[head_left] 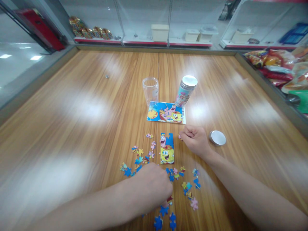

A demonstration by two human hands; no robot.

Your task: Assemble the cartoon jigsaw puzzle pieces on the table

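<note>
My right hand is closed, with a small pink puzzle piece at its fingertips. It is just right of a joined strip of jigsaw showing a yellow and a pink cartoon figure on blue. My left hand is curled palm down over the loose pieces; its fingers are mostly hidden beneath it. A dark red piece shows by its fingertips, but I cannot make out whether it is held. Loose blue puzzle pieces and a pink piece lie around both hands.
Beyond the strip lies a printed picture card. Behind it stand a clear plastic cup and a printed can with a silver lid. A round silver lid rests right of my right hand. Snack bags lie past the table's right edge.
</note>
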